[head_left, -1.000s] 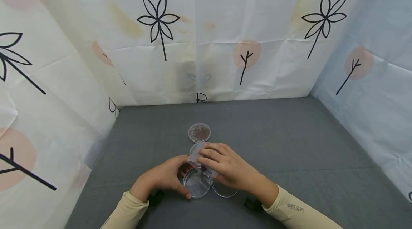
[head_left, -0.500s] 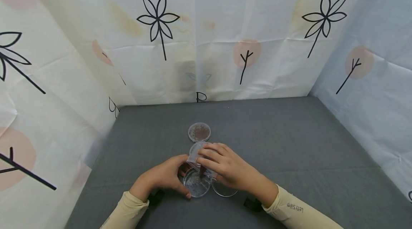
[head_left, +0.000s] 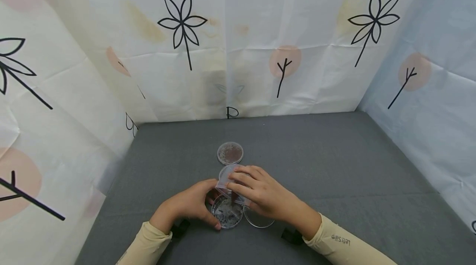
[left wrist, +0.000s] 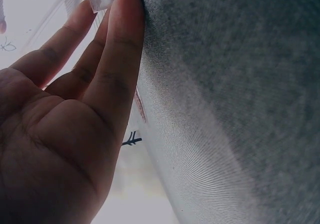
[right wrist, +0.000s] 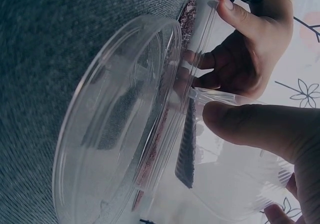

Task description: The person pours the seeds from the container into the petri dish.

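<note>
In the head view my left hand [head_left: 193,203] holds a clear petri dish [head_left: 227,218] by its rim, thumb at the near side and fingers at the far side. Dark reddish-brown granules are scattered over its bottom. My right hand [head_left: 262,190] grips a clear plastic container [head_left: 224,182], tilted down over that dish. In the right wrist view the thumb presses the container [right wrist: 235,169], and dark granules lie along its lower side. The right hand's fingers partly cover the container. In the left wrist view the left fingertips [left wrist: 125,14] touch the dish's edge.
A clear round dish or lid [head_left: 260,224] lies beside the held dish, partly under the right hand. Farther back is a petri dish [head_left: 230,153] with brown granules; another round dish shows partly behind the container. Grey cloth [head_left: 316,153] covers the table, with printed curtains [head_left: 253,17] around it.
Granules have fallen from the tilted container into the held dish, which looked almost bare one second ago and is now largely speckled. Both hands have stayed nearly in place.
</note>
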The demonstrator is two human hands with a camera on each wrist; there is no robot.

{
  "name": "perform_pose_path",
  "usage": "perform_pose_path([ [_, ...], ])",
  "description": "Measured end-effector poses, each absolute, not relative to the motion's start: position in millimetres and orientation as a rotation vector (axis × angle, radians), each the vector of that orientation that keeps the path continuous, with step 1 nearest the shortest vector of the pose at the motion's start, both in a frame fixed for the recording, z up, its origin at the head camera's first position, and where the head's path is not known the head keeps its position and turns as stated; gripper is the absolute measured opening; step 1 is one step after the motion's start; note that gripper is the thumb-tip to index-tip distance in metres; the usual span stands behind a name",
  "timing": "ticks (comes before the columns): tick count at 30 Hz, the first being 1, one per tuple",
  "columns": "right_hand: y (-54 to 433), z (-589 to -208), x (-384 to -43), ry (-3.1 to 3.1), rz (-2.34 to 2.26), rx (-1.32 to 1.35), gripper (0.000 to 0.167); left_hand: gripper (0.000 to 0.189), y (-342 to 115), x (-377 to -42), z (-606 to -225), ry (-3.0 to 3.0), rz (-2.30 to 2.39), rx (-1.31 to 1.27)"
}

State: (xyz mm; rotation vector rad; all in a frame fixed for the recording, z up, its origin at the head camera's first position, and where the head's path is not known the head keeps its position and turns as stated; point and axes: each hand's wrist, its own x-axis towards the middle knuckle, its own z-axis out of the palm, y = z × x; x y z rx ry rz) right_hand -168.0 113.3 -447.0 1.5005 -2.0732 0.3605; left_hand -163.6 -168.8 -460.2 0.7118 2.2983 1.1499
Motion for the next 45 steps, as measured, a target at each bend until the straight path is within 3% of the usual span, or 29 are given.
perform_pose_path([
  [15, 113.9, -447.9, -167.8, -2.083, 0.383, 1.502, 0.086, 0.078, -169.2, -163.6, -460.7, 2.3, 1.149, 0.712],
  [45, 111.9, -442.8, -168.6, -2.078, 0.503, 1.482, 0.08, 0.086, -169.7, -163.3, -457.5, 2.267, 1.18, 0.732],
])
